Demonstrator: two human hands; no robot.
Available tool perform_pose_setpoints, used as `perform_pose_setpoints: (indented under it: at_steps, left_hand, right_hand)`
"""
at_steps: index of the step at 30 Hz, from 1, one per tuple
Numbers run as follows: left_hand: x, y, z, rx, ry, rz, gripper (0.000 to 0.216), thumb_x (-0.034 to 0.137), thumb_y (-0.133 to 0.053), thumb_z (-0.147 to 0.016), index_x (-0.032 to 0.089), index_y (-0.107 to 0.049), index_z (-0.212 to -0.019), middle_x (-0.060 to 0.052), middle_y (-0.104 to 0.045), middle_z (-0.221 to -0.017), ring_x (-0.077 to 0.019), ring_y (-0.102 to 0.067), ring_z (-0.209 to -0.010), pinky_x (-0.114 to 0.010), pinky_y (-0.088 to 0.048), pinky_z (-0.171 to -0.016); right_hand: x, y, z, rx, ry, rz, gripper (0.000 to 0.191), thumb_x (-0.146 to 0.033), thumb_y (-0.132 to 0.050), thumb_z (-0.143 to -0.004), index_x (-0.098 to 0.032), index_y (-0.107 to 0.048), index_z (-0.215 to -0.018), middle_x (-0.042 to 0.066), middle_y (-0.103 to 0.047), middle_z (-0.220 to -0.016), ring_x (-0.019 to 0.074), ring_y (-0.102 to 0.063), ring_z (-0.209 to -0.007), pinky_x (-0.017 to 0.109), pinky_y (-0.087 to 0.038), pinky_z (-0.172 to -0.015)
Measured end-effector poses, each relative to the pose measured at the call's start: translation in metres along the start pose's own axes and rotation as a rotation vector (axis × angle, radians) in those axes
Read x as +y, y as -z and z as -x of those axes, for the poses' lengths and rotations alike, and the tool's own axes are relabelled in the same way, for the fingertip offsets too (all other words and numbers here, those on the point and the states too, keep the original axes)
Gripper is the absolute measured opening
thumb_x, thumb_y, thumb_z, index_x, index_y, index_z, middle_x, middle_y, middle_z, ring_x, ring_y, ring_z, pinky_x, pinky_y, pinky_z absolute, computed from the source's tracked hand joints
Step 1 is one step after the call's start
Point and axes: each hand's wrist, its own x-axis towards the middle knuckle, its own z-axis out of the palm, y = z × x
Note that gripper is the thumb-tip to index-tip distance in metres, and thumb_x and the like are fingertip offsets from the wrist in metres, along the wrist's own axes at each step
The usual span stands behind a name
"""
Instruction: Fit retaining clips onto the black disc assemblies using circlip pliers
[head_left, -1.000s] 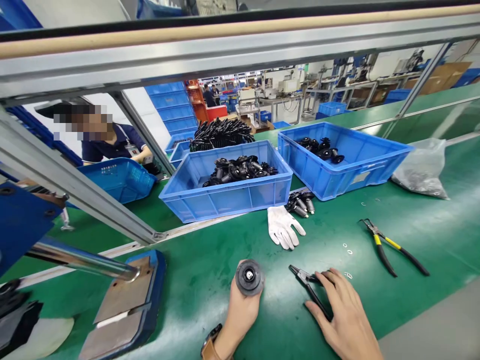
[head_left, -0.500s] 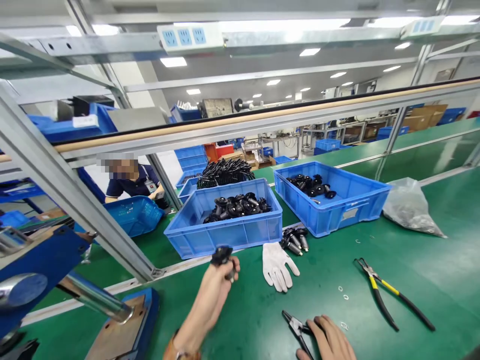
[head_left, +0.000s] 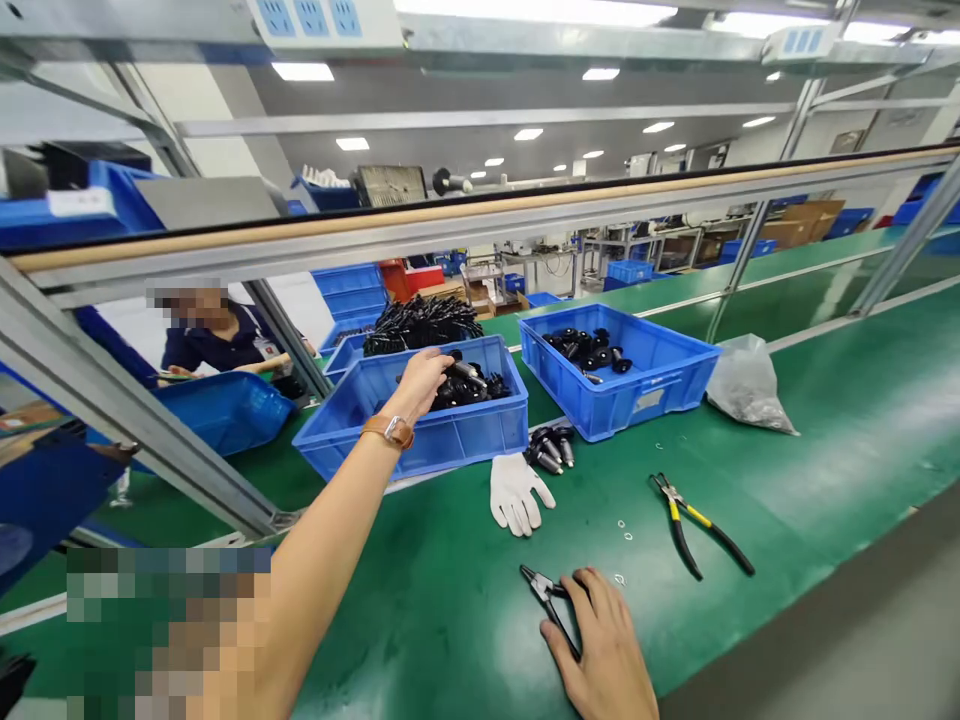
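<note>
My left hand (head_left: pixel 426 382) reaches over the left blue bin (head_left: pixel 420 445). Its fingers are closed on a black part with a grey metal shaft (head_left: pixel 469 374), just above similar black parts heaped in the bin. Low on the green bench, my right hand (head_left: pixel 604 640) curls around the black handles of circlip pliers (head_left: pixel 541 588), whose tips point away to the left. A white glove (head_left: pixel 517 495) lies flat between the two hands, against the bin's front. Several black parts with shafts (head_left: pixel 551 450) are piled beside the glove.
Another blue bin (head_left: pixel 622 400) with black parts stands to the right, beside a plastic bag (head_left: pixel 750 385). Yellow-and-black pliers (head_left: pixel 694 520) and small rings (head_left: pixel 624 530) lie on the bench. A metal post (head_left: pixel 150 400) rises at left; a person (head_left: pixel 217 335) sits beyond it.
My left hand has moved forward and up from the bench front to above the left bin, with the black part. My right hand stays at the pliers. The view has shifted right.
</note>
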Motion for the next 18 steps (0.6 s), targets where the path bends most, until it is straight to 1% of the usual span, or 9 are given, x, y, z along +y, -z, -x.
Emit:
perform_pose_setpoints:
  at_steps: [1, 3, 4, 6, 8, 11, 14, 16, 18]
  left_hand:
    - [-0.005, 0.001, 0.010, 0.002, -0.032, -0.011, 0.029, 0.026, -0.064, -0.096, 0.014, -0.062, -0.122, -0.010, -0.064, -0.127, -0.0215, -0.064, -0.109, -0.044, -0.055, -0.094]
    - [-0.017, 0.006, 0.038, -0.006, -0.087, -0.030, 0.022, 0.015, -0.063, -0.091, 0.012, -0.066, -0.113, -0.009, -0.067, -0.121, -0.0175, -0.062, -0.108, -0.037, -0.050, -0.096]
    - [-0.026, 0.009, 0.055, -0.015, -0.109, -0.042, 0.020, 0.015, -0.064, -0.089, 0.013, -0.068, -0.108, -0.008, -0.068, -0.115, -0.0176, -0.063, -0.105, -0.035, -0.050, -0.094]
    - [-0.050, 0.017, 0.092, -0.052, -0.132, -0.080, 0.017, 0.022, -0.067, -0.083, 0.015, -0.071, -0.099, -0.007, -0.071, -0.102, -0.0200, -0.063, -0.097, -0.035, -0.050, -0.088]
    - [-0.081, 0.024, 0.128, -0.115, -0.155, -0.209, 0.024, 0.035, -0.067, -0.082, 0.018, -0.071, -0.099, -0.006, -0.073, -0.096, -0.0219, -0.065, -0.090, -0.036, -0.050, -0.083]
    - [-0.129, 0.031, 0.175, -0.208, -0.068, -0.294, 0.034, 0.046, -0.063, -0.085, 0.020, -0.070, -0.106, -0.007, -0.074, -0.096, -0.0243, -0.067, -0.092, -0.037, -0.050, -0.085]
    - [-0.164, 0.034, 0.205, -0.203, 0.004, -0.340, 0.037, 0.052, -0.060, -0.087, 0.021, -0.071, -0.104, -0.007, -0.074, -0.093, -0.0250, -0.068, -0.087, -0.036, -0.051, -0.080]
    - [-0.179, 0.033, 0.216, -0.174, 0.015, -0.365, 0.039, 0.055, -0.059, -0.087, 0.021, -0.072, -0.102, -0.008, -0.075, -0.094, -0.0255, -0.068, -0.086, -0.036, -0.051, -0.079]
    - [-0.187, 0.032, 0.221, -0.162, 0.020, -0.383, 0.041, 0.058, -0.059, -0.087, 0.021, -0.073, -0.100, -0.009, -0.076, -0.095, -0.0263, -0.068, -0.085, -0.036, -0.051, -0.078]
  right_hand:
    - [-0.004, 0.006, -0.002, -0.021, -0.016, -0.007, 0.043, -0.052, -0.059, -0.095, -0.028, -0.055, -0.130, 0.010, -0.063, -0.131, 0.0327, -0.059, -0.123, 0.047, -0.051, -0.098]
    - [-0.009, 0.012, -0.004, -0.052, -0.031, -0.015, 0.043, -0.050, -0.059, -0.095, -0.027, -0.054, -0.131, 0.009, -0.063, -0.131, 0.0325, -0.057, -0.125, 0.048, -0.050, -0.101]
    - [-0.011, 0.014, -0.004, -0.061, -0.036, -0.016, 0.044, -0.049, -0.060, -0.095, -0.027, -0.054, -0.132, 0.009, -0.062, -0.132, 0.0324, -0.057, -0.126, 0.049, -0.050, -0.102]
    - [-0.013, 0.016, -0.003, -0.070, -0.048, -0.019, 0.045, -0.047, -0.059, -0.096, -0.026, -0.052, -0.135, 0.009, -0.062, -0.133, 0.0320, -0.056, -0.127, 0.048, -0.049, -0.103]
    - [-0.014, 0.018, -0.003, -0.069, -0.055, -0.022, 0.046, -0.047, -0.059, -0.096, -0.026, -0.051, -0.137, 0.010, -0.062, -0.133, 0.0313, -0.055, -0.128, 0.047, -0.050, -0.102]
    - [-0.014, 0.020, -0.004, -0.071, -0.059, -0.035, 0.044, -0.046, -0.058, -0.097, -0.026, -0.052, -0.136, 0.009, -0.062, -0.132, 0.0304, -0.056, -0.128, 0.045, -0.051, -0.101]
    - [-0.014, 0.021, -0.005, -0.081, -0.057, -0.040, 0.043, -0.046, -0.059, -0.096, -0.026, -0.053, -0.134, 0.009, -0.063, -0.132, 0.0306, -0.058, -0.126, 0.046, -0.051, -0.102]
    - [-0.013, 0.021, -0.006, -0.076, -0.046, -0.029, 0.043, -0.046, -0.059, -0.096, -0.026, -0.054, -0.134, 0.009, -0.064, -0.131, 0.0309, -0.059, -0.124, 0.046, -0.052, -0.101]
    - [-0.012, 0.019, -0.006, -0.057, -0.025, -0.017, 0.043, -0.046, -0.060, -0.096, -0.026, -0.055, -0.133, 0.009, -0.065, -0.129, 0.0308, -0.061, -0.122, 0.046, -0.053, -0.099]
